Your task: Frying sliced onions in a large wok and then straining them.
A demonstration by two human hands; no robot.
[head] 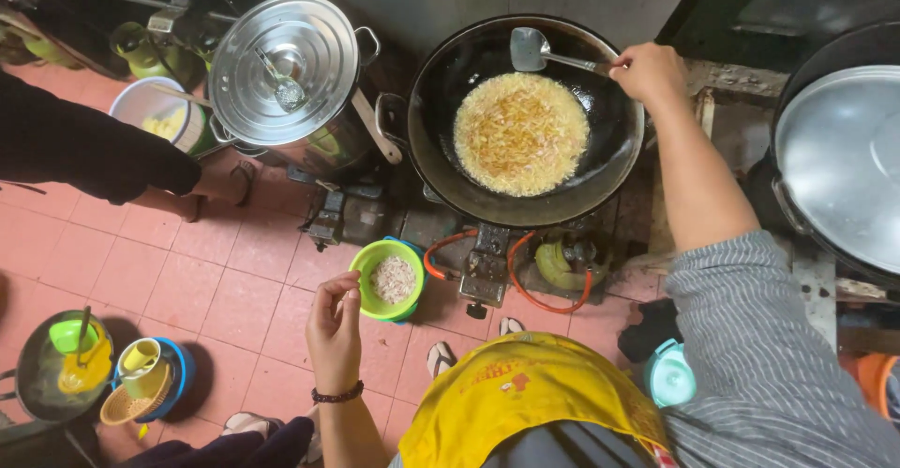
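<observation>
The fingers [626,67] of the right hand [649,72] are wrapped around the end of a metal spatula [530,51], whose handle runs leftward from the fist. Its long axis lies nearly level across the far rim of the black wok [619,149], the flat blade resting against the wok's inner wall just beyond the round golden mass of frying food [521,134]. The food lies below and to the left of the blade, nearer the person. The left hand [335,323] hangs well apart, low over the tiled floor, fingers loosely pinched together and holding nothing visible, just left of a green bowl [367,257] of pale shreds. The right hand is clearly nearer the wok.
</observation>
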